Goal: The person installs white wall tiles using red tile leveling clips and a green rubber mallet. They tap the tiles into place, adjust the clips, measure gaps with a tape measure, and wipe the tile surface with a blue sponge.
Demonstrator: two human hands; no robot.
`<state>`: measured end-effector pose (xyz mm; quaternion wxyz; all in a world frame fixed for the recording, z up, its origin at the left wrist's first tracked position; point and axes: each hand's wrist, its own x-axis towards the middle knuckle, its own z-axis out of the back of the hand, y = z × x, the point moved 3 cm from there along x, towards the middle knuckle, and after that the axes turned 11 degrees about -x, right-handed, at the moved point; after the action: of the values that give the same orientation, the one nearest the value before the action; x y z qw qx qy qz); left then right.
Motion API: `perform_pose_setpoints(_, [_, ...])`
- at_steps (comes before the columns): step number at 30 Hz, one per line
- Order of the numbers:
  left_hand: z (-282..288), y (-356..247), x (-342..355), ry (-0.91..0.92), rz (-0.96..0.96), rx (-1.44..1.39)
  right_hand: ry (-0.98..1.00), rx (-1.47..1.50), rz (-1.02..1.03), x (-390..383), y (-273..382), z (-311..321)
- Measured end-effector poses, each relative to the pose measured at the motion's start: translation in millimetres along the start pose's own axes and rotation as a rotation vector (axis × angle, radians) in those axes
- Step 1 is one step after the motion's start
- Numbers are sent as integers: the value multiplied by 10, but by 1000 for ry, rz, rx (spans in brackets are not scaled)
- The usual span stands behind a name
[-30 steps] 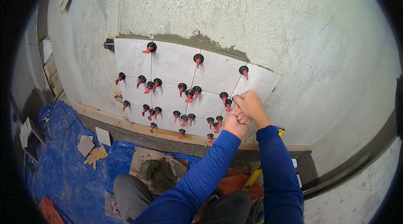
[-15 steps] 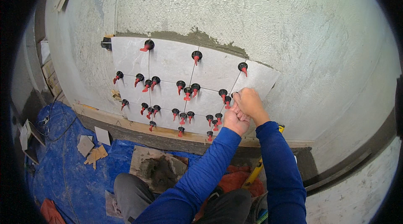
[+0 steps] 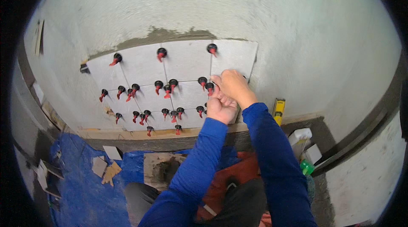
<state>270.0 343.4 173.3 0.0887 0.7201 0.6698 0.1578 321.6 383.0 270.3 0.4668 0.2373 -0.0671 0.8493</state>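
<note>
Light grey tiles (image 3: 189, 59) cover a band of the wall. Black tile levelers with red handles (image 3: 209, 86) stick out along their joints. My right hand (image 3: 234, 86) is closed over the joint near the right end of the tiles, thumb and index finger bent together. Just below it, my left hand (image 3: 222, 108) is closed, its fingers curled up against the right one. Whatever they grip is hidden behind the fingers. Another leveler (image 3: 212, 49) sits on the top joint above my hands.
A yellow spirit level (image 3: 279, 110) leans by my right forearm. White containers (image 3: 300, 135) and a green-topped bottle (image 3: 307, 167) stand to the right. A wooden strip (image 3: 123, 134) runs under the tiles. On the blue tarp (image 3: 78, 180) lie tile offcuts (image 3: 112, 152) and a mortar-smeared board (image 3: 153, 163).
The view has swung right, so the tiles appear further left and the spirit level and containers show more. Both hands stay closed together at the same joint.
</note>
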Motion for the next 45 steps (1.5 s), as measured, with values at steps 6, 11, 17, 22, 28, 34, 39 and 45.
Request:
perform_pose_setpoints(6, [276,-327,-1142,-150,194,763,-559,679,-422,-597,-523,38])
perform_pose_setpoints(11, [623,-1474,-2191,-402,100,1748,-661,584,-431,-634,-794,-338])
perform_pose_setpoints(17, [1143,-2359,-2920,-765,-54,1969,-638,579,-368,-516,-846,-523])
perform_pose_setpoints(22, [1287,-2480,-3072,-718,38,1923,-646,545,-358,-519,-858,-477])
perform_pose_setpoints(28, [1142,-2463,-3049,-752,-12,1876,-633,623,-370,-489,-912,-535])
perform_pose_setpoints(34, [717,-2286,-2970,-434,8,2497,-561,667,-352,-469,-1023,-439])
perform_pose_setpoints(39, [593,-2343,-3062,-519,36,2661,-702,522,-502,-635,-852,-91])
perform_pose_setpoints(45, [639,-2289,-2990,-496,44,2631,-767,760,-430,-629,-262,117])
